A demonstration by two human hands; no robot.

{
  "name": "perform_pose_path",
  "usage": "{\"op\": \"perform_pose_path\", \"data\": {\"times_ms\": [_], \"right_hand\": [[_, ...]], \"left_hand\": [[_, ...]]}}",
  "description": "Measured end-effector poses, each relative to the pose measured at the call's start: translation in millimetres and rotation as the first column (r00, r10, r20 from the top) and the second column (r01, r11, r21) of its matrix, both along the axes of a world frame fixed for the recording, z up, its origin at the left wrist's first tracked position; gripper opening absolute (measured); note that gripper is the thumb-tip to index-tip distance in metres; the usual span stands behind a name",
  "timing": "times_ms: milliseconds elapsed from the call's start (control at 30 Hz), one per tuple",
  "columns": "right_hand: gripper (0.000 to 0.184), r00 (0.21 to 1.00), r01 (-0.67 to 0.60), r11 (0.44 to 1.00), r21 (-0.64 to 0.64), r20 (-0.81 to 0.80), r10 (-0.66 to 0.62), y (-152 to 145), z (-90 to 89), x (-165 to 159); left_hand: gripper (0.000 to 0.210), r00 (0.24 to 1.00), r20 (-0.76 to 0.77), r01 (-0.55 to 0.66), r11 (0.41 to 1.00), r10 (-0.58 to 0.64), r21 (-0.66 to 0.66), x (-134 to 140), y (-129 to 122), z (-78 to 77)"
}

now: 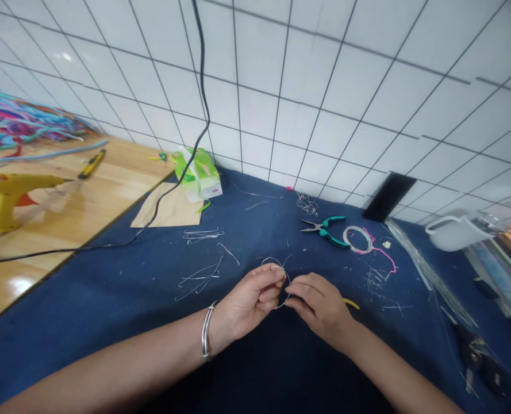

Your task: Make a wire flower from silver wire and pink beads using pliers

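Wire loop [288,283] is shiny metal, tabletop [91,192] v. smooth wood w/ gloss.

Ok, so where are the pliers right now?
In the head view, the pliers lie right of the middle on the blue tabletop, beyond the right hand and just left of the pale ring.

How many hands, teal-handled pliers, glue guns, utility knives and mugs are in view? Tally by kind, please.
Left hand and right hand: 2
Teal-handled pliers: 1
Yellow glue gun: 1
Yellow utility knife: 1
White mug: 1
Total: 6
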State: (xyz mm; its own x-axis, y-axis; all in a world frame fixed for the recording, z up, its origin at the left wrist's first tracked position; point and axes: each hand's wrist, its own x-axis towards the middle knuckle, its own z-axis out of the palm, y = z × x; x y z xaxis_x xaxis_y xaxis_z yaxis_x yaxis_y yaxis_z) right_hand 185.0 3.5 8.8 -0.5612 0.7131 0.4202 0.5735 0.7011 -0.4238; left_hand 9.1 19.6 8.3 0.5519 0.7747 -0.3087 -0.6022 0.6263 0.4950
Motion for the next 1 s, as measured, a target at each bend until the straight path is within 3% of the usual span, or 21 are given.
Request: {"op": "perform_pose_path", "data": {"times_ms": [200,500,800,933,1000], "right_hand": [[0.015,0.993,-0.017,1.0,0.012,-0.114,0.018,33.5,10.4,-7.5],[0.013,0.961,0.092,0.984,-0.154,-0.246,-0.128,45.6,-2.2,-10.4],[0.006,0.94,0.234,0.969,-0.081,-0.238,-0.247,41.6,-0.9,-6.1],[0.015,0.94,0.286,0.957,-0.044,-0.178,-0.29,47.9,-6.2,2.2],[0.02,0.948,0.278,0.957,-0.086,-0.138,-0.288,52.6,-11.0,6.3]], "left_hand": [[0.012,0.999,0.053,-0.016,0.998,0.012,0.063,-7.0,24.9,4.3],[0.009,0.987,0.112,0.116,0.993,-0.119,0.032,-12.0,32.9,-15.3],[0.007,0.974,0.111,0.197,0.98,-0.196,0.008,-7.9,22.8,-17.2],[0.006,0.975,0.12,0.189,0.982,-0.188,0.007,-8.6,22.0,-18.6],[0.007,0.976,0.118,0.182,0.983,-0.183,0.014,-8.8,22.4,-20.3]]}}
